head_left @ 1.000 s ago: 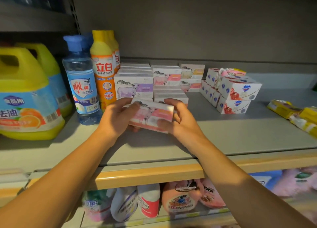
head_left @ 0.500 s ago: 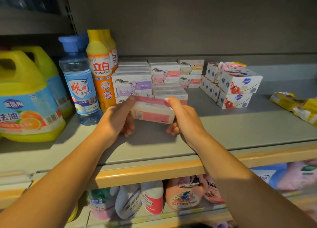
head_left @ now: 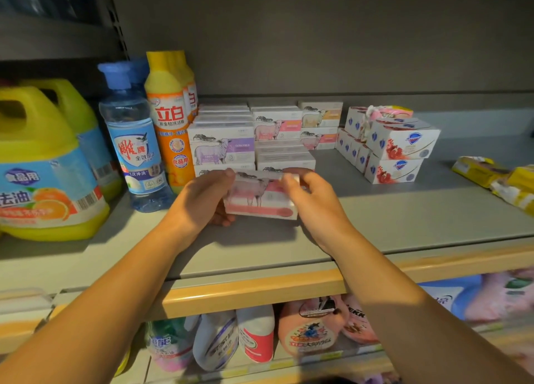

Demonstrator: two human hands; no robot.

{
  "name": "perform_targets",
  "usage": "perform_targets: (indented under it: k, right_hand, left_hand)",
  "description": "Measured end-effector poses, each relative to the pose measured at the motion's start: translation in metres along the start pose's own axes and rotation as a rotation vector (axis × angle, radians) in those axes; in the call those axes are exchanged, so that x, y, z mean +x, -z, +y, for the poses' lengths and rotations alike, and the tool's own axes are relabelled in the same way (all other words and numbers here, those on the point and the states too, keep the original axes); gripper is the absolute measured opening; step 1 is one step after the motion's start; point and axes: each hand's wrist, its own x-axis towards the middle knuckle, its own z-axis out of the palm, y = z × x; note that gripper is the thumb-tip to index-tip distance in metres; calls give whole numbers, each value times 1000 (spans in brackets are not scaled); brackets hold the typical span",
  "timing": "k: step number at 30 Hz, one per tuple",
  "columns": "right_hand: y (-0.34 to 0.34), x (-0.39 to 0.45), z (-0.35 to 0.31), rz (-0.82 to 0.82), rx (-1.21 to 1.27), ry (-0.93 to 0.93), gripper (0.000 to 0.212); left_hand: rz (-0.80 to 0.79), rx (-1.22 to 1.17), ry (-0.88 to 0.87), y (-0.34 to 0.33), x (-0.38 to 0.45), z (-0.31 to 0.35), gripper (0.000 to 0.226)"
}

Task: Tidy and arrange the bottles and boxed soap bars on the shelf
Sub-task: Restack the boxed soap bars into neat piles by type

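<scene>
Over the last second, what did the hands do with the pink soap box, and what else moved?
Both hands, left hand and right hand, kept hold of the pink soap box, turning it back-side up, then sheep-face forward again. The soap stacks and bottles stayed put.

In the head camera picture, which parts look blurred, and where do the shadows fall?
Head view: the pink-and-white soap box held by the left hand and right hand is smeared by motion; the hands cast a shadow on the grey shelf board below them; the shelf edges bend from wide-angle distortion.
</scene>
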Motion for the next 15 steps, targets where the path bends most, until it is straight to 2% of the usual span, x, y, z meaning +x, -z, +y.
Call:
perform_targets:
  k: [2, 5, 7, 11, 15]
  right_hand:
    - [-2, -2, 0, -14, -4, 74, 24]
    - [-2, -3, -1, 2, -12, 131, 49]
    - [-2, -4, 0, 42, -31, 171, 56]
    - [-6, -8, 1, 132, -159, 304, 58]
    - [-7, -8, 1, 189, -292, 391, 57]
  left_hand:
    - [-3, 24, -74, 0, -2, 1, 25]
    - [-24, 104, -187, 1, -5, 1, 39]
    - [-17, 106, -248, 1, -5, 3, 37]
    - [-28, 38, -395, 0, -6, 6, 38]
    - [-23, 78, -514, 2, -4, 5, 43]
